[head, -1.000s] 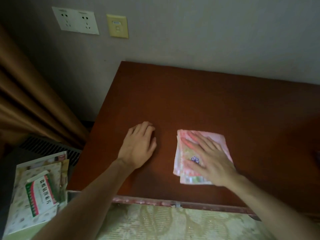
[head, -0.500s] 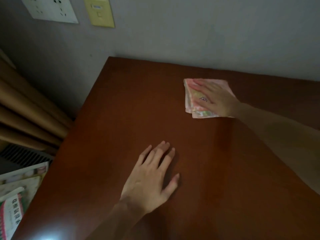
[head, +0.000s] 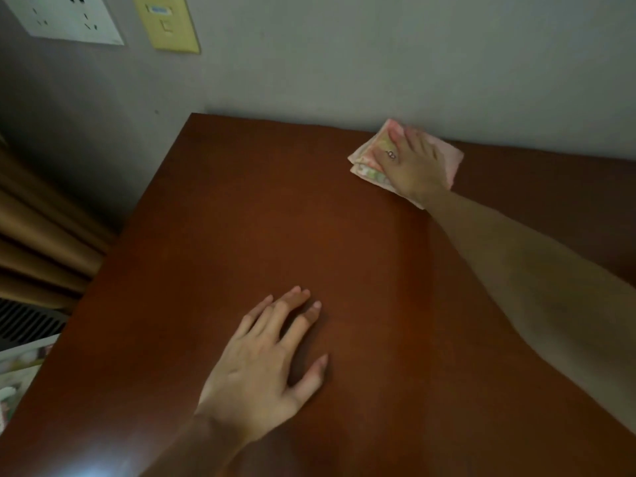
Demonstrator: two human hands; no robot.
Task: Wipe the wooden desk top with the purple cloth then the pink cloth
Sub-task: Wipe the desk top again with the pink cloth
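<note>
Head view: right hand [head: 414,166] far out at the upper right of the frame, fingers [head: 399,137] stretched flat, pressing the folded pink cloth [head: 370,163] onto the desk [head: 241,218] right against the wall [head: 378,63]. Left hand [head: 265,370] sits low in the centre, palm down on the bare wood, fingers spread and relaxed, holding nothing. Sockets [head: 65,18] and a yellow switch [head: 167,22] at upper left, curtain [head: 41,235] along the left edge.

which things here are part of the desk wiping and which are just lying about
In use: folded pink cloth, reddish-brown wooden desk top, right hand, left hand.
Lying about: white wall socket, yellow wall switch, brown curtain.
</note>
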